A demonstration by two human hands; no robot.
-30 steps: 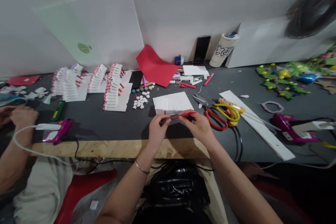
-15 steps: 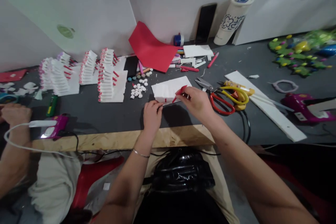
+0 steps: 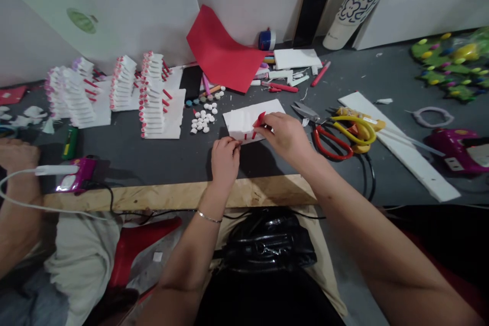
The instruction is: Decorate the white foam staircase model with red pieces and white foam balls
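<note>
Pinching a red strip (image 3: 260, 119) in my right fingers (image 3: 269, 123) over the white sheet (image 3: 239, 122), left fingers (image 3: 229, 143) clamped on its near edge; a slipped grip could misplace the strip.

**Craft workshop at a shared counter**

This is a handmade-goods workshop, set up along a long dark counter (image 3: 183, 163) with a plywood edge (image 3: 171, 196) and white partition boards (image 3: 95, 10) behind it. Pink hot glue guns (image 3: 454, 150) sit at both ends, along with scissors (image 3: 328, 145), a red sheet (image 3: 221, 48) and rows of small white-and-red pieces (image 3: 151, 97) stacked in batches. The left hand (image 3: 225, 160) and right hand (image 3: 286, 137) work over a white sheet (image 3: 244, 122), while a second person's hand (image 3: 17, 155) rests further along the same counter.
</note>
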